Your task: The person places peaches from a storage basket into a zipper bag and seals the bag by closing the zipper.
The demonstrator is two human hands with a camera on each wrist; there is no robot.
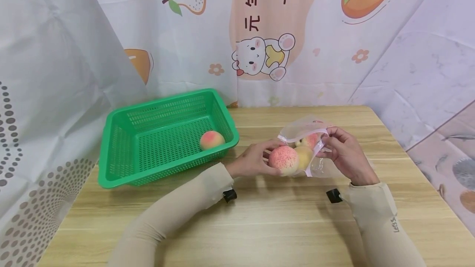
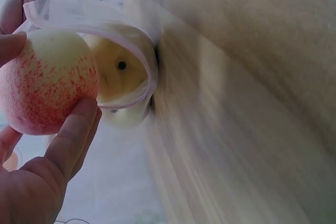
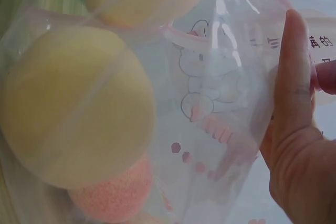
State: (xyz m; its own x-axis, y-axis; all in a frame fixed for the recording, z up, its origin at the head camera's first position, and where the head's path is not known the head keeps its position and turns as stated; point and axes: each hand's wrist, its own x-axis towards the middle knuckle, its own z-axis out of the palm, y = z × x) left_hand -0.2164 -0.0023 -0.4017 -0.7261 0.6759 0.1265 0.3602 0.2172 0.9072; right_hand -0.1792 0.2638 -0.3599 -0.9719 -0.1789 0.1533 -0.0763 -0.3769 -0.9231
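Note:
My left hand point(image 1: 256, 160) grips a pink-speckled peach point(image 1: 283, 161) at the mouth of a clear zip bag point(image 1: 328, 169). In the left wrist view the fingers go round this peach point(image 2: 50, 85), which stands in front of the bag's pink-edged opening. With thumb and fingers, my right hand point(image 1: 348, 155) pinches the bag's upper rim, and the mouth gapes toward the left hand. Inside the bag lie a yellowish peach point(image 3: 79, 108) and a pinker peach point(image 3: 115, 195) under it. Whether the bag holds more fruit is hard to tell.
A green plastic basket point(image 1: 122, 182) stands to the left on the wooden table point(image 1: 252, 226), with one peach point(image 1: 212, 140) in its right end. Behind the table hangs a printed curtain point(image 1: 211, 44). Black wrist devices point(image 1: 229, 195) sit under both sleeves.

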